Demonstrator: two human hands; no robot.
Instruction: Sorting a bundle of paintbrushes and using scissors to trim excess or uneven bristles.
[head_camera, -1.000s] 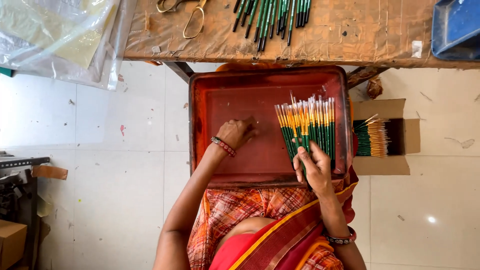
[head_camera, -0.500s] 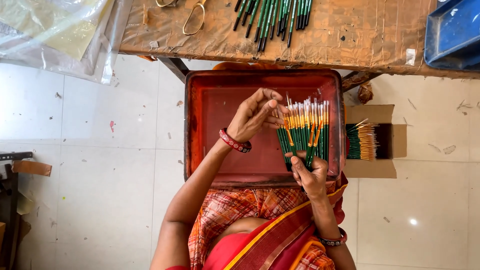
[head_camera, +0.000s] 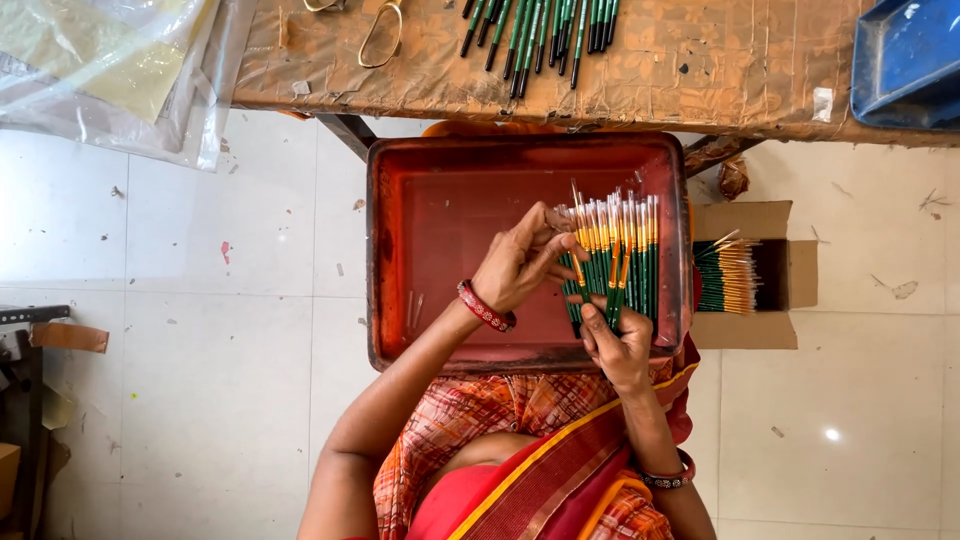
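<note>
2 hands work a fan of green-handled paintbrushes (head_camera: 612, 255) over a red tray (head_camera: 440, 215) on the person's lap. The right hand (head_camera: 620, 345) grips the bundle from below, fingers closed around the handles. The left hand (head_camera: 520, 262) pinches a brush at the fan's left edge, fingers nearly together. The brushes stand with orange ferrules and pale tips pointing away from the person. Compared with 0.5 s ago, the left hand sits lower, against the fan's left edge rather than its top.
</note>
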